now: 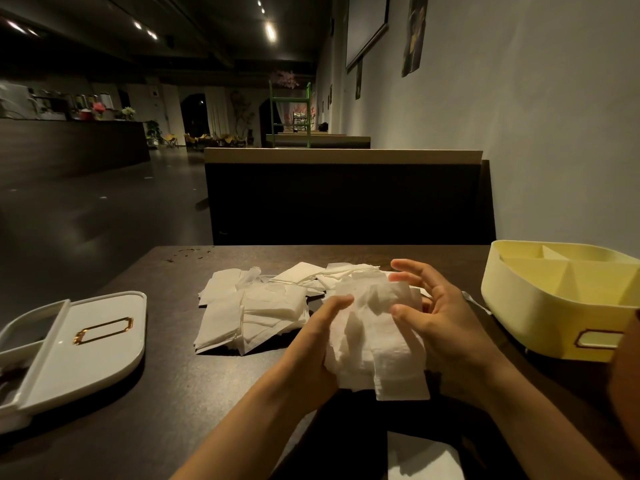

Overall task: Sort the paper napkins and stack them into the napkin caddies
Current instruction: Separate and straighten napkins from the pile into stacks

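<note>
A bunch of white paper napkins (377, 344) is held between both hands above the dark table (173, 403). My left hand (311, 344) grips the bunch from the left side, thumb on top. My right hand (440, 317) holds it from the right, thumb pressed on the front and fingers spread behind. A loose heap of folded white napkins (256, 310) lies on the table just beyond and to the left of the hands. A yellow caddy (554, 306) with divided compartments stands at the right. A white caddy lid (86, 341) with a gold label frame lies at the left.
A dark booth backrest (346, 202) rises beyond the table's far edge. A white wall runs along the right. Another white napkin (422, 459) lies at the near table edge. Small crumbs dot the table's far left corner (187, 252).
</note>
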